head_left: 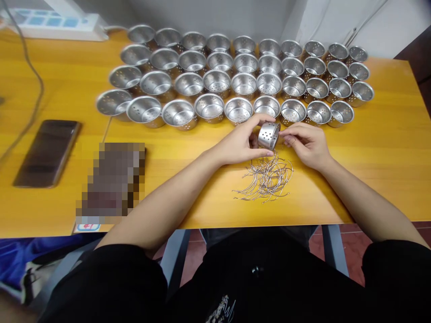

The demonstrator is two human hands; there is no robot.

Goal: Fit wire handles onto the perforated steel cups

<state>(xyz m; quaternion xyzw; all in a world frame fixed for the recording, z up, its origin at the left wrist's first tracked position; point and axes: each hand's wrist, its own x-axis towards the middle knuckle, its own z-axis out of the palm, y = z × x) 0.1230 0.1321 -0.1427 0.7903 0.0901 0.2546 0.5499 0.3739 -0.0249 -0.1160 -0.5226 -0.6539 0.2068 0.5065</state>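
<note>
Black clothing (286, 278); left hand (240, 142), right hand (305, 146) holding tilted perforated steel cup (268, 135) above wire pile (266, 179).

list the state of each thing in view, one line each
perforated steel cup, on its side, held up between both hands
left hand, gripping the cup
right hand, fingers at the cup's rim
bent wires, loose tangled pile on the table
other perforated cups, upright in rows, open side up
smartphone, lying flat, screen dark

Left hand (239, 142), right hand (305, 144), holding perforated steel cup (268, 135), bent wires (266, 179) below
</note>
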